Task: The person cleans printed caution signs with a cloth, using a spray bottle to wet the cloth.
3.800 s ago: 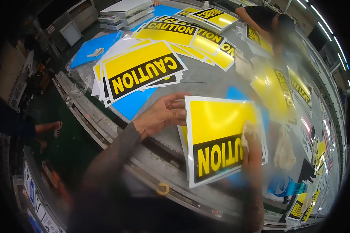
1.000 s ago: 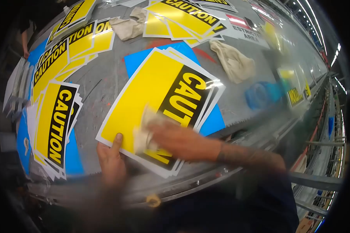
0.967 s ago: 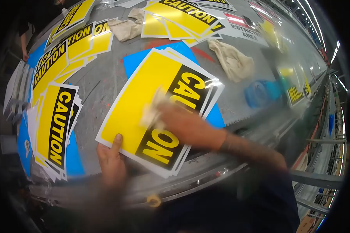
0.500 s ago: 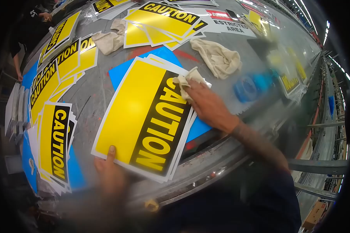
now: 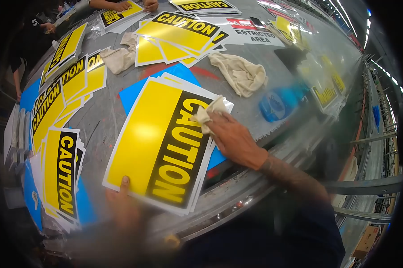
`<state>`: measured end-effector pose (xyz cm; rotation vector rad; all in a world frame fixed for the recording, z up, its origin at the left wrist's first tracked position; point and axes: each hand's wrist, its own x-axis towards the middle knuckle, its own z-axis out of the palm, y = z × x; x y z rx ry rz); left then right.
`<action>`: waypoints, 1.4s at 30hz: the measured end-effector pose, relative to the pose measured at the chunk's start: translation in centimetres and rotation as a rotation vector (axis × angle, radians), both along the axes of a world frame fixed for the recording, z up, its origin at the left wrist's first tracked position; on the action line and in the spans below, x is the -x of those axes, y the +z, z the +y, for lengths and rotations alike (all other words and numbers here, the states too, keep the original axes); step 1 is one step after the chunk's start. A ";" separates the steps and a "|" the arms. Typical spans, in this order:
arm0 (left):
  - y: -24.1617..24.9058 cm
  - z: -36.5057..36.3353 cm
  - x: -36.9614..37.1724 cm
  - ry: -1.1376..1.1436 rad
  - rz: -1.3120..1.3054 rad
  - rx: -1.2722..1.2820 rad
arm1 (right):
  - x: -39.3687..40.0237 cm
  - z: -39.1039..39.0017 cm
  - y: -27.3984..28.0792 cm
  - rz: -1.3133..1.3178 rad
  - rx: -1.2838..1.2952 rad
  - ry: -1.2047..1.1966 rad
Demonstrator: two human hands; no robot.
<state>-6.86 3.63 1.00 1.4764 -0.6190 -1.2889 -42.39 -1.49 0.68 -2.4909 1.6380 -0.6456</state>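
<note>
A yellow-and-black CAUTION sign lies on top of a stack of signs near the table's front edge. My left hand grips its near left edge, thumb on the yellow face and fingers out of sight below. My right hand presses a bunched beige cloth on the sign's black band, over the first letters. Under the stack a blue sheet sticks out. Just beyond lies another crumpled cloth. A blurred blue bottle is to the right of my right hand.
More CAUTION signs are piled at the back, with another stack at left. A RESTRICTED AREA sign lies behind. Another person's hands rest by a sign at the far side. Metal rails stand at right.
My right hand has slid the cloth a little along the black band toward me. My left hand keeps its hold. The view has shifted slightly, and another person's hands show more at the top.
</note>
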 end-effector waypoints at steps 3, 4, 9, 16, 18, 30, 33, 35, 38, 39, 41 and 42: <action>0.2 -0.2 0.3 -0.001 -0.034 0.001 | 1.8 -1.1 -0.3 0.022 0.026 0.027; 0.3 -0.1 0.2 -0.017 -0.035 -0.002 | 2.5 -1.7 -0.5 0.024 0.009 0.004; 0.1 0.1 0.4 -0.014 -0.057 0.013 | -3.4 1.4 -1.5 -0.038 0.022 0.280; -0.9 0.0 -1.3 -0.044 0.135 0.088 | 1.8 -4.7 1.3 -0.374 -0.201 -0.125; 1.0 -0.9 -2.5 0.012 0.209 0.216 | 1.9 -4.6 1.6 -0.534 -0.009 -0.170; 1.4 -27.8 10.3 -0.015 0.655 0.486 | 1.1 -3.1 -0.4 -0.645 -0.064 0.081; -1.2 -33.7 17.0 0.098 0.927 0.475 | 1.6 -3.1 0.0 -0.638 -0.084 0.134; -3.8 -36.0 20.4 0.089 0.946 0.570 | 2.0 -3.1 0.1 -0.628 -0.074 0.145; -2.2 -33.8 23.4 0.054 1.101 0.403 | 2.5 -3.6 0.2 -0.629 -0.045 0.141; -2.1 -32.9 23.2 0.000 0.920 0.343 | 2.7 -3.6 0.2 -0.632 -0.047 0.136; -1.6 -30.8 21.9 -0.090 0.557 0.211 | 3.0 -3.5 0.3 -0.627 -0.064 0.111; -1.3 -29.9 20.5 -0.197 0.343 0.298 | 3.1 -3.4 0.7 -0.620 -0.082 0.098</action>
